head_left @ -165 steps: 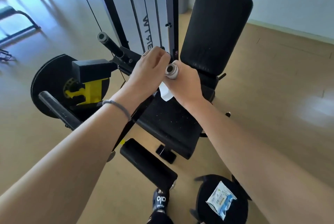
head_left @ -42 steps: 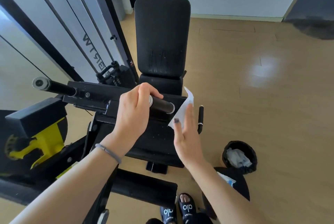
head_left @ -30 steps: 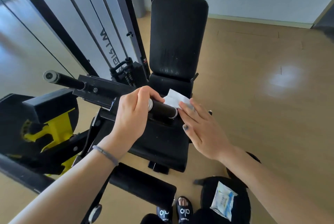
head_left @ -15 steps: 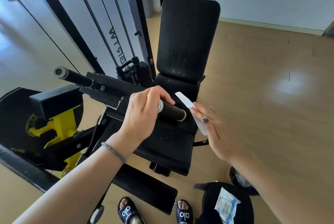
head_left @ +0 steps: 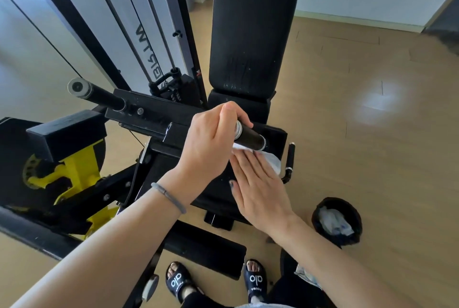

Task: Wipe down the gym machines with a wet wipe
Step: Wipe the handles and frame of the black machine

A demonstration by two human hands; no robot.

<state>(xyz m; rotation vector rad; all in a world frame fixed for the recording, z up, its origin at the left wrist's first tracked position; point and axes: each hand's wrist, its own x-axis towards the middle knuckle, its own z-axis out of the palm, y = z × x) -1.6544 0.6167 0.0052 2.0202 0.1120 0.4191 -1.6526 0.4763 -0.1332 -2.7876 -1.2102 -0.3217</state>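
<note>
A black gym machine with a padded seat (head_left: 218, 198) and an upright backrest (head_left: 250, 34) fills the middle of the head view. My left hand (head_left: 211, 143) grips the black handle bar (head_left: 249, 135) over the seat, fingers curled round it. My right hand (head_left: 258, 186) lies flat with straight fingers on a white wet wipe (head_left: 269, 160), pressing it on the seat just under the bar's end. Most of the wipe is hidden under my fingers.
A second handle (head_left: 94, 94) sticks out to the left. A yellow and black pivot (head_left: 62, 173) sits low left, a leg pad (head_left: 208, 250) below the seat. A small black bin (head_left: 337, 220) with used wipes stands on the wooden floor at right. My sandalled feet (head_left: 181, 280) are below.
My right hand has come down from beside the bar's end and now presses the wipe flat on the seat. My left hand keeps its grip on the bar.
</note>
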